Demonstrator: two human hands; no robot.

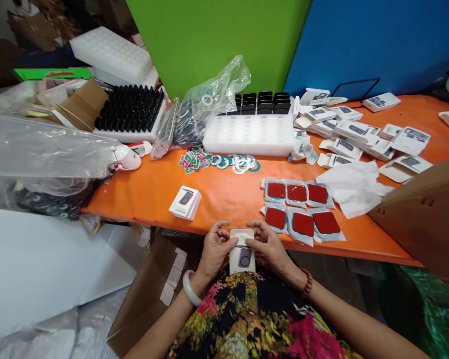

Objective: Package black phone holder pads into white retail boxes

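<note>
Between my two hands is a small white box (242,259) with a dark rounded device printed on its front and a flap at its top end. My left hand (215,252) grips its left edge, thumb on the front near the flap. On the opposite edge, my right hand (271,249) pinches it the same way. The box is held at the table's front edge, close to my body. A stack of printed leaflets or cards (186,203) marked with a similar device lies ahead to the left. To the right sit several red square pads (303,222) on grey-white wrappers.
Along the back of the orange table (145,194) are a white foam tray (249,134) of black pieces, loose rings (243,163) and a clear plastic bag (209,99). Several white boxes (353,130) pile at right beside a large carton (422,214). An open carton (142,294) stands below left.
</note>
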